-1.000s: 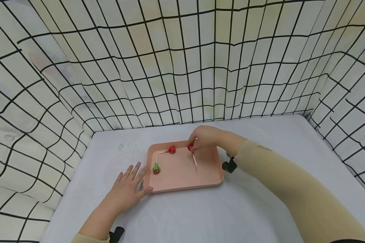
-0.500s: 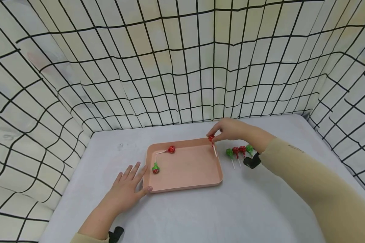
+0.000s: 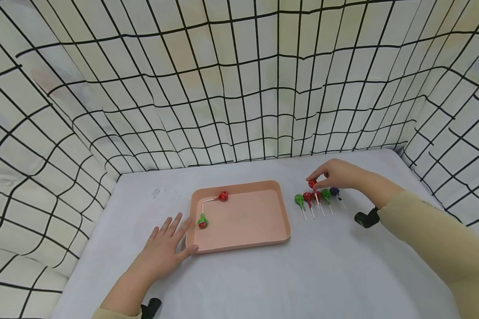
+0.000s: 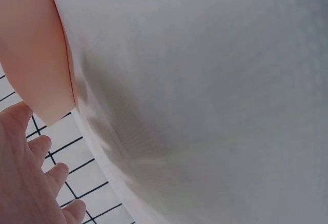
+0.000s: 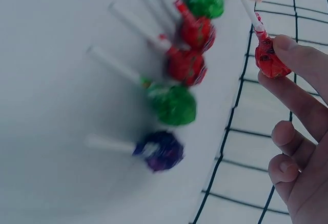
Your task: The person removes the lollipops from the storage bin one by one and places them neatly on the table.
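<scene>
My right hand [image 3: 339,173] pinches a red lollipop [image 5: 271,60] by its wrapped head, between thumb and index finger, above a row on the table. That row has a green lollipop [image 3: 299,200] at its left, two red ones, a second green lollipop [image 5: 173,105] and a dark purple lollipop [image 5: 160,151] at its right. With fingers spread, my left hand [image 3: 165,248] rests at the left edge of a pink tray [image 3: 243,221], thumb on the near rim. Inside the tray lie a red lollipop [image 3: 222,196] and a green lollipop [image 3: 202,221].
A white cloth covers the table [image 3: 239,283]. Black wire grid panels [image 3: 239,97] backed with pale sheeting stand along the back and sides. A black wrist mount [image 3: 367,218] sits under the right wrist.
My right hand has lifted the red lollipop out of the tray and carried it right, over the row. The row has come into sight. My left hand stays in place.
</scene>
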Tool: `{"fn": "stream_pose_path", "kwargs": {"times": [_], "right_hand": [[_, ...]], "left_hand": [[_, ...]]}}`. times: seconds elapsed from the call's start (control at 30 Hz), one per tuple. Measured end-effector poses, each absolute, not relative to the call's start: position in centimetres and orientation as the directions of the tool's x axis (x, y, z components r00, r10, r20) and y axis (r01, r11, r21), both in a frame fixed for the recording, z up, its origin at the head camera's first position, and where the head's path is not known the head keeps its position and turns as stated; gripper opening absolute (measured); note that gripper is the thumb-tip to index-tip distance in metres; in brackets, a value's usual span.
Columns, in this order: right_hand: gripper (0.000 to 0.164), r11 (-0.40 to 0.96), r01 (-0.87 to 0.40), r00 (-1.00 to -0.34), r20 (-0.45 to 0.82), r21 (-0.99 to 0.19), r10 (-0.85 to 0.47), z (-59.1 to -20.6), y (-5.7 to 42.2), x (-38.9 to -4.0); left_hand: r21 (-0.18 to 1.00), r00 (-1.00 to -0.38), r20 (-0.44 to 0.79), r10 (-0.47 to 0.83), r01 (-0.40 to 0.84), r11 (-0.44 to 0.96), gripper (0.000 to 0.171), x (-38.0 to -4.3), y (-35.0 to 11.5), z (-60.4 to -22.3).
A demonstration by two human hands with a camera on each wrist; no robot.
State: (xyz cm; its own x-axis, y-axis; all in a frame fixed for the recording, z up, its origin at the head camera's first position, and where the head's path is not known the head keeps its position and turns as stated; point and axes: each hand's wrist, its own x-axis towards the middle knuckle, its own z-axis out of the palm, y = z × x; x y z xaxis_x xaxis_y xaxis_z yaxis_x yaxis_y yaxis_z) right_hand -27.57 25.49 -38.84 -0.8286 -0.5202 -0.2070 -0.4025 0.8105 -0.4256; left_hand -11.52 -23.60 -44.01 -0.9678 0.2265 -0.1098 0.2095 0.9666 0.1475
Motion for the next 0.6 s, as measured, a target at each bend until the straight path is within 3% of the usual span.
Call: {"fn": "stream_pose_path", "kwargs": {"times": [0.6], "right_hand": [[0.031,0.863,-0.319,-0.870,-0.240,-0.392,-0.431,-39.8,32.6,-26.5]], "left_hand": [[0.157,-0.967,-0.100,0.234,0.216,0.964,0.089,-11.5,-23.9,-44.2]]}}
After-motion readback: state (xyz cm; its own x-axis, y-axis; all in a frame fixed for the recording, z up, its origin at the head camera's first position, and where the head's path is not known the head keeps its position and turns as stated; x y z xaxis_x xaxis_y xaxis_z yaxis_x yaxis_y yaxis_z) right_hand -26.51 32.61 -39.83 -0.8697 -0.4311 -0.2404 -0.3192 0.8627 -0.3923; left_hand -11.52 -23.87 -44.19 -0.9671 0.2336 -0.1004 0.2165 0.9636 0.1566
